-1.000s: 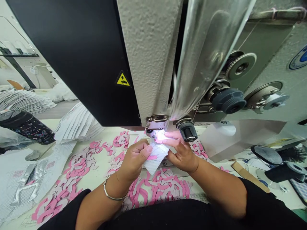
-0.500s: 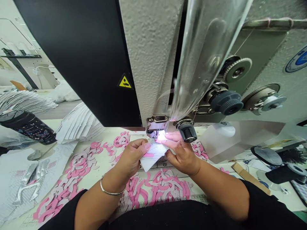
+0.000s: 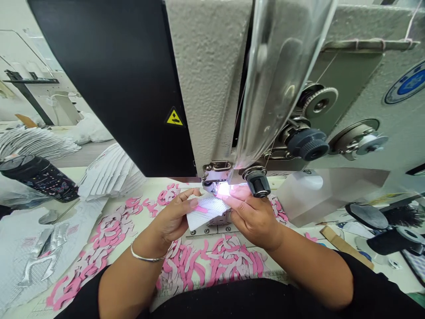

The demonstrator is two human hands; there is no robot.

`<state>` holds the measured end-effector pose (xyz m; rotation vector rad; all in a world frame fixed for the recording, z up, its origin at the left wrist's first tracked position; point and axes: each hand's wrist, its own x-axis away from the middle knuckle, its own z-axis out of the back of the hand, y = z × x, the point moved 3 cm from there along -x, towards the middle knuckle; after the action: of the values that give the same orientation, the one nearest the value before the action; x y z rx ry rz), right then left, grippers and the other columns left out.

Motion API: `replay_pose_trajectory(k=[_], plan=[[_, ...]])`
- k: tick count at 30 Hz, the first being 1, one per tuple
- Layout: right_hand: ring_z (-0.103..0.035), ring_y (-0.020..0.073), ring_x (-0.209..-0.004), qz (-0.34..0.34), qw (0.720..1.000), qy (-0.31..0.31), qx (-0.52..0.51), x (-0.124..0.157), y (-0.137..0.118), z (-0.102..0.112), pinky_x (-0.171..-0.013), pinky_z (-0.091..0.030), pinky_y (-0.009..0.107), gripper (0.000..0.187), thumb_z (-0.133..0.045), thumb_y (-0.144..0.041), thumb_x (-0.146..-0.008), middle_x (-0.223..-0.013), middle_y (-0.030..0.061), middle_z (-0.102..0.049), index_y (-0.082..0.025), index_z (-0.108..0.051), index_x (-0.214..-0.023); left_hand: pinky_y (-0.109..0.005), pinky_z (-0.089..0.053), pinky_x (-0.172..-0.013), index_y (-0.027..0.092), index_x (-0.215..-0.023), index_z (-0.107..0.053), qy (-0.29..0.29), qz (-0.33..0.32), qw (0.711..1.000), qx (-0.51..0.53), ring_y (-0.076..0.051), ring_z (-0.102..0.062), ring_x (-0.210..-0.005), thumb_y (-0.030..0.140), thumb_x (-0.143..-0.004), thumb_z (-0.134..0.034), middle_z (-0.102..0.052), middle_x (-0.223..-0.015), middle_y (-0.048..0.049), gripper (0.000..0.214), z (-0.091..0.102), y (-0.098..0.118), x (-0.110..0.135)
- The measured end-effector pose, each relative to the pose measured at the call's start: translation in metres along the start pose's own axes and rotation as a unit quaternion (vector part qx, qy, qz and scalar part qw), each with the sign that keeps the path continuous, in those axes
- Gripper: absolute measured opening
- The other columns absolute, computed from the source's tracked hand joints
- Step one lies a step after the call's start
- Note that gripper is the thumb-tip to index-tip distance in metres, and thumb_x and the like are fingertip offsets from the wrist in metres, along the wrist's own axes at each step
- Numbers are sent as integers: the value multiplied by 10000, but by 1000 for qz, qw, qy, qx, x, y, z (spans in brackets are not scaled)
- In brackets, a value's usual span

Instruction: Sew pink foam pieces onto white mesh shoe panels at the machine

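Both my hands hold a small piece of white perforated mesh fabric (image 3: 206,213) with a pink strip (image 3: 201,209) lying on it. My left hand (image 3: 172,217) grips its left side between thumb and fingers, and a thin metal bangle (image 3: 146,256) sits on that wrist. My right hand (image 3: 254,221) pinches its right corner, close under the lit sewing machine presser foot (image 3: 215,173). The fabric is tilted, just above the metal needle plate (image 3: 212,229). The needle is hidden by glare.
The sewing machine head (image 3: 109,79) and a clear plastic guard (image 3: 282,75) rise ahead. Pink and white crescent offcuts (image 3: 109,232) cover the table. A stack of white mesh pieces (image 3: 111,175) and a black patterned bottle (image 3: 40,178) stand left.
The mesh piece has swung from a steep tilt to a flatter, leftward lie, its lower corner moving left. Both hands have turned with it, and my left hand has opened its fingers slightly.
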<state>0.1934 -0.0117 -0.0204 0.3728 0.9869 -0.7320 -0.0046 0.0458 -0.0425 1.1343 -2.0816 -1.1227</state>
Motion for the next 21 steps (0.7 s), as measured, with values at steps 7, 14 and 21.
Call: replay_pose_trajectory(k=[7,14,21], plan=[[-636,237,-1000,-7,999,-24,38,-4,-6,3,-888,-530,433,377,-557,-88,-863,-945,59,-681,-216,-624,-1211,-187,-409,-400,111,-835,-718,-59,22,997,-39,-89,-519,-404,276,-668,-806,-620,-551,-13,250,4,1,0],[-619,295,-1001,-19,980,-182,75,-12,-21,17,-809,-527,459,352,-517,-170,-925,-999,124,-676,-160,-597,-1267,-170,-422,-419,133,-693,-680,8,-37,999,-23,-80,-507,-477,282,-740,-759,-586,-570,1,175,6,6,-4],[-566,296,-1050,-22,964,-256,72,-18,-18,26,-936,-488,485,447,-510,-173,-926,-1087,116,-645,-173,-506,-1374,-181,-398,-436,137,-676,-635,49,-63,997,-22,-68,-473,-458,260,-779,-715,-556,-546,17,179,7,6,-7]])
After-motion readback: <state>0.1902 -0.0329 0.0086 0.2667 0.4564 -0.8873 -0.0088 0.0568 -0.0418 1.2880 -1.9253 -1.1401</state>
